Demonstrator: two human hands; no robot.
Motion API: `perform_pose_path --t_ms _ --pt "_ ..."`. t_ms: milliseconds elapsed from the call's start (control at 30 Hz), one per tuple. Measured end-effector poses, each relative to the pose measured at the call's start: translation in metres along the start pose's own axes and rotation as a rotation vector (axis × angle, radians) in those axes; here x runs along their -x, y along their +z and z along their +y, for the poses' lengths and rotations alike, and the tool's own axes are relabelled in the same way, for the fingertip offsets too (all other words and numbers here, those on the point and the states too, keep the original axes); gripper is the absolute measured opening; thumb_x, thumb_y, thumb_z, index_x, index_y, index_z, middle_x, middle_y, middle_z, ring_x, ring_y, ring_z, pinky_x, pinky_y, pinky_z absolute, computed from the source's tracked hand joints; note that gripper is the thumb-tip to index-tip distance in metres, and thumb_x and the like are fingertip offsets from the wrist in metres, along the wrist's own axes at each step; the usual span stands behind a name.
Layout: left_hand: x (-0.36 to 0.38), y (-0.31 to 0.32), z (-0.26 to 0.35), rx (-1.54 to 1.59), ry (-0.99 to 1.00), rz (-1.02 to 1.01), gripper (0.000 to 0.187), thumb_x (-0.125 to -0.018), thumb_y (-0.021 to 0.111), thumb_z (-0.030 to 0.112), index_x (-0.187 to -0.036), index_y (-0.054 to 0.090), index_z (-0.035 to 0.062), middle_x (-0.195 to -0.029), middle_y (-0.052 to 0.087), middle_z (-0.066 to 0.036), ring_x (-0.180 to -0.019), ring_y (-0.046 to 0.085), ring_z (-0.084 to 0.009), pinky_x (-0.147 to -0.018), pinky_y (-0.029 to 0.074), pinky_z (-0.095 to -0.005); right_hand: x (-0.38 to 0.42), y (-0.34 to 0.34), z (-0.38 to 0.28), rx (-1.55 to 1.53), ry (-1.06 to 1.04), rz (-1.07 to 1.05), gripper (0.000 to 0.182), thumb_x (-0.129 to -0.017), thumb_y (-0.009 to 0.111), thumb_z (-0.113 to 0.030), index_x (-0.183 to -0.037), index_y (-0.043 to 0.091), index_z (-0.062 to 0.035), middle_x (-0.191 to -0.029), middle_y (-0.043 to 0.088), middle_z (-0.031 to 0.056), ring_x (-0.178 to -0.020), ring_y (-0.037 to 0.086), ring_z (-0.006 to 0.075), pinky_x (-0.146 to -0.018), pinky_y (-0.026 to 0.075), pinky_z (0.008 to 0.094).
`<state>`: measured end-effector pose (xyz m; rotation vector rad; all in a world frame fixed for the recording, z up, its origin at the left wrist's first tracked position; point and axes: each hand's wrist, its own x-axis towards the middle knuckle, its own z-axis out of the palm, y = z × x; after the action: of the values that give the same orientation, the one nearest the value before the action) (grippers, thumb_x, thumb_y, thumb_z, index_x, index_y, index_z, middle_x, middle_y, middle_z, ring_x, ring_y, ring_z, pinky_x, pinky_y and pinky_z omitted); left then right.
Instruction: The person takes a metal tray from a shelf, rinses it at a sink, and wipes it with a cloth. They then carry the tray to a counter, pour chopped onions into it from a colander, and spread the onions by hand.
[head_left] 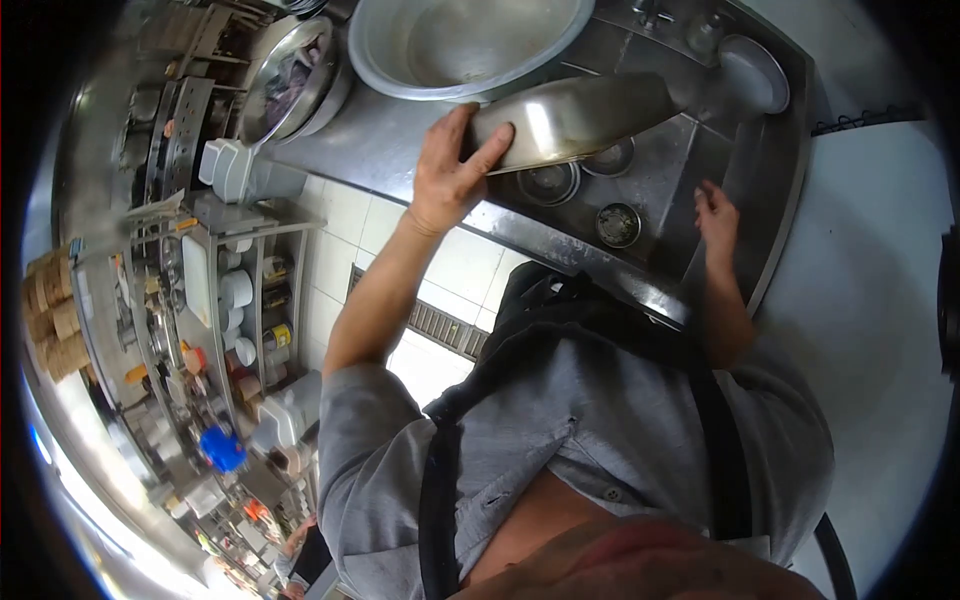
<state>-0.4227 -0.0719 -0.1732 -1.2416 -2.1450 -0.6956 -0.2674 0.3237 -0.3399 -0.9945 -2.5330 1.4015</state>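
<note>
My left hand (450,170) grips the near end of an oblong steel pan (580,115), held tilted over the steel sink (740,200). My right hand (715,220) reaches down into the sink with its fingers apart, against the sink's right side, and holds nothing that I can see. Small round steel bowls (548,183) lie on the sink bottom under the pan, and one more small bowl (618,225) sits just left of my right hand.
A large steel basin (460,40) stands on the counter behind the pan, with a second steel bowl (290,80) holding something dark to its left. A round plate (755,70) lies at the sink's far corner. Crowded shelf racks (220,290) stand left; a floor drain grate (440,325) crosses the tiles.
</note>
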Motion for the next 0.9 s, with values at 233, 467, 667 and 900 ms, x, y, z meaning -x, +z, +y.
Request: perform_pose_path --t_ms 233,467,667,900 --pt "0.036 -0.134 0.024 -0.232 -0.005 0.276 0.073 -0.064 0.07 -0.009 -0.13 0.05 0.0168 -0.119 0.057 -0.03 -0.097 0.062 -0.042 -0.077 0.053 -0.0443 0.065 0.072 -0.001 0.23 -0.456 -0.313 0.031 -0.091 0.063 -0.027 -0.112 0.068 -0.0042 -0.086 0.069 0.0217 -0.079 0.069 0.0363 -0.071 0.052 0.0424" --pt "0.238 -0.222 0.09 -0.649 -0.598 0.455 0.07 -0.071 0.054 -0.013 -0.138 0.046 0.004 -0.126 0.056 -0.03 -0.109 0.06 -0.0459 -0.093 0.05 -0.0489 0.113 0.146 -0.074 0.247 -0.587 -0.508 0.033 -0.087 0.068 -0.024 -0.112 0.068 -0.0031 -0.08 0.068 0.0185 -0.073 0.068 0.0303 -0.07 0.052 0.0401" --pt "0.421 -0.235 0.197 -0.809 -1.537 0.735 0.083 -0.064 0.045 -0.015 -0.144 0.045 0.0054 -0.125 0.057 -0.023 -0.118 0.054 -0.0363 -0.101 0.044 -0.0418 0.145 0.224 -0.11 0.385 -0.87 -0.742 0.035 -0.083 0.069 -0.024 -0.112 0.069 -0.0045 -0.084 0.07 0.0191 -0.076 0.068 0.0343 -0.072 0.053 0.0419" --pt "0.502 -0.314 0.294 -1.137 -1.51 0.956 0.081 -0.067 0.04 -0.017 -0.145 0.043 0.0038 -0.136 0.054 -0.02 -0.123 0.054 -0.0318 -0.103 0.043 -0.0348 0.169 0.295 -0.063 0.685 -0.944 -0.92 0.03 -0.082 0.067 -0.022 -0.103 0.07 -0.0007 -0.084 0.068 0.0222 -0.079 0.068 0.0383 -0.074 0.053 0.0451"
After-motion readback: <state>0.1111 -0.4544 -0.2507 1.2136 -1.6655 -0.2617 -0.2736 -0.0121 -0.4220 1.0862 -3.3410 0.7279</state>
